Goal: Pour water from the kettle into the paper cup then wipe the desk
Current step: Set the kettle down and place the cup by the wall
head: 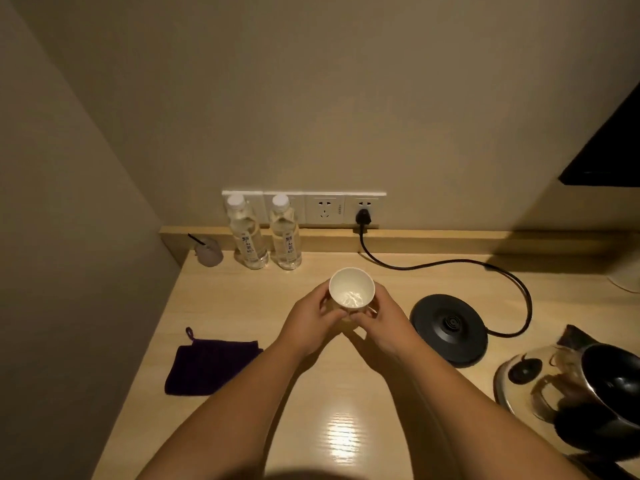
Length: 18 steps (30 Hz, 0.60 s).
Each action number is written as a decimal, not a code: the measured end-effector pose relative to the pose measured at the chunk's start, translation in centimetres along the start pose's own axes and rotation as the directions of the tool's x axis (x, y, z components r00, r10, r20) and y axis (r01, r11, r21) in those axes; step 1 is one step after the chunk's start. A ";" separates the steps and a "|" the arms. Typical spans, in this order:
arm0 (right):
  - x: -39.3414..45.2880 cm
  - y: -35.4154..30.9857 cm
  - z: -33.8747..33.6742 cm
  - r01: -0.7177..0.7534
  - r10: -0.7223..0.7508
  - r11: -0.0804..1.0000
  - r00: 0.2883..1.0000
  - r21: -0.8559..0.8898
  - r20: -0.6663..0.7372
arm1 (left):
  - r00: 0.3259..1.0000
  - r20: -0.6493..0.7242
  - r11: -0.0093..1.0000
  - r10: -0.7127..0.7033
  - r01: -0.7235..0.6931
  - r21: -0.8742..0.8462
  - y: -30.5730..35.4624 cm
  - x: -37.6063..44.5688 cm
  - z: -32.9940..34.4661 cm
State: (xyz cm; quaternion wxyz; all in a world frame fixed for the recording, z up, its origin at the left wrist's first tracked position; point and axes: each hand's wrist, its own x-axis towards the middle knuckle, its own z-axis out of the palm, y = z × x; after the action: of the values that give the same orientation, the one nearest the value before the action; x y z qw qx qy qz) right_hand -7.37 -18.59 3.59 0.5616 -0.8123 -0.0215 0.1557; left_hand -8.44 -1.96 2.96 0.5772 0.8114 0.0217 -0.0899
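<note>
A white paper cup [351, 289] with water glinting inside is at the middle of the wooden desk [339, 393]. My left hand [308, 323] wraps its left side and my right hand [384, 322] wraps its right side, fingertips meeting in front. The cup's lower part is hidden by my fingers. A glass kettle [568, 386] with a black lid and handle stands at the desk's right edge, off its round black base [448, 327]. A dark purple cloth [209, 365] lies flat at the left.
Two clear water bottles [247, 233] [285, 233] stand against the back ledge below a row of wall sockets [325, 209]. A small cup with a black stick [207, 251] is at the back left. The base's black cord [450, 263] loops across the back right.
</note>
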 end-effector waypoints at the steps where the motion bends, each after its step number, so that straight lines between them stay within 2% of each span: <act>1: 1.3 -0.1 0.2 0.002 -0.002 1.000 1.000 -0.012 -0.011 | 1.000 0.000 1.000 0.012 -0.012 0.005 -0.1 1.2 -0.5; 10: 9.5 -0.4 0.7 0.044 -0.044 0.999 0.999 0.005 -0.024 | 1.000 -0.013 1.000 0.018 -0.018 -0.005 -2.1 9.2 -2.6; 18: 11.7 0.8 0.8 0.028 -0.027 0.999 0.999 0.032 -0.020 | 1.000 0.002 1.000 0.026 -0.026 0.012 -2.8 10.9 -2.4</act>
State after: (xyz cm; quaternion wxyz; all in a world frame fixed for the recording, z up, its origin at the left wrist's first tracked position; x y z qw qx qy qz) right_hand 3.42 -15.69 -0.11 0.5769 -0.8043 -0.0246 0.1402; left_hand 2.16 0.48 -0.73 0.5735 0.8149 0.0101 -0.0830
